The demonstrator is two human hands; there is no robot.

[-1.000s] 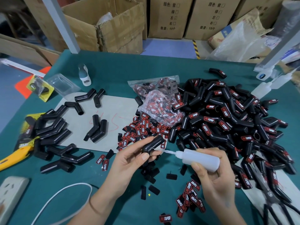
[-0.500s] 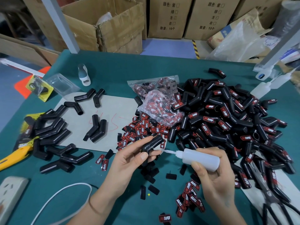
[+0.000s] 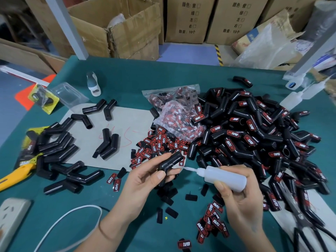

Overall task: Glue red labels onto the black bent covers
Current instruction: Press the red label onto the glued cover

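My left hand [image 3: 145,177] grips a plain black bent cover [image 3: 170,161] just above the green table. My right hand [image 3: 238,195] holds a white squeeze glue bottle [image 3: 224,178] on its side, and its thin nozzle tip touches the cover's side. A loose heap of red labels [image 3: 160,142] lies behind my left hand, and more red labels [image 3: 211,222] lie near my right wrist. A big pile of labelled covers [image 3: 254,139] fills the right side. Unlabelled covers [image 3: 56,142] lie at the left, some on a grey card sheet [image 3: 127,122].
A clear bag of labels [image 3: 179,115] lies mid-table. Scissors [image 3: 305,224] lie at the right edge, a yellow utility knife [image 3: 14,175] and a power strip [image 3: 11,213] with white cable at the left. Spare bottles [image 3: 298,96] stand far right; cardboard boxes [image 3: 127,28] stand behind.
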